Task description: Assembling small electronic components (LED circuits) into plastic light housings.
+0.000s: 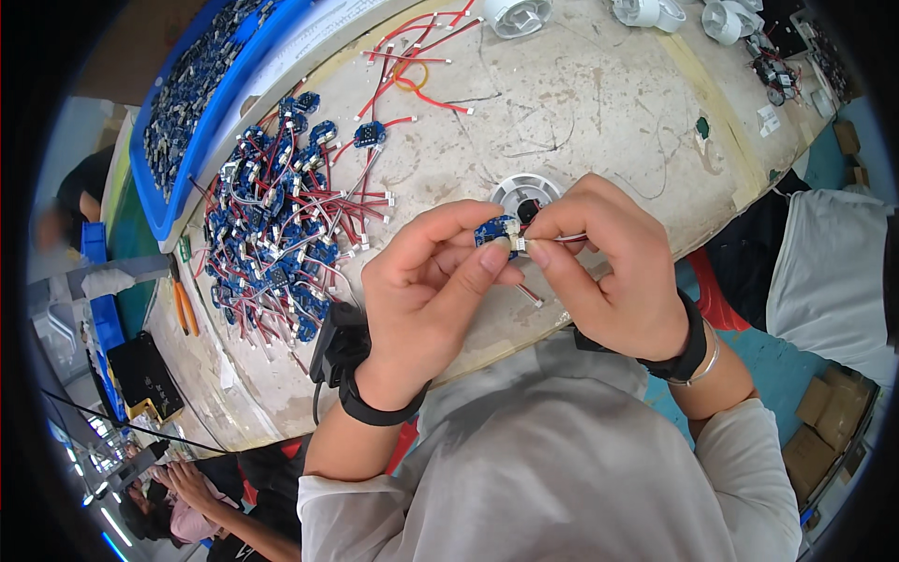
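Between the thumb and fingers of my left hand (426, 281) is a small blue circuit board (493, 230). My right hand (604, 267) pinches a white wire connector (519, 244) against the board's right edge, with thin wires trailing off under the fingers. Whether the connector is fully seated I cannot tell. Just behind my fingertips lies a round white plastic part (526, 190) with a dark centre, partly hidden by my right hand. Below the board, another short wire end with a white plug (530, 296) shows.
A heap of wired blue boards (281, 225) covers the table on the left. Loose red wires (412, 75) lie at the back. A blue bin (159, 178) of boards stands far left, near orange-handled pliers (184, 304). White fan housings (646, 13) sit far right. Another person (201, 496) works lower left.
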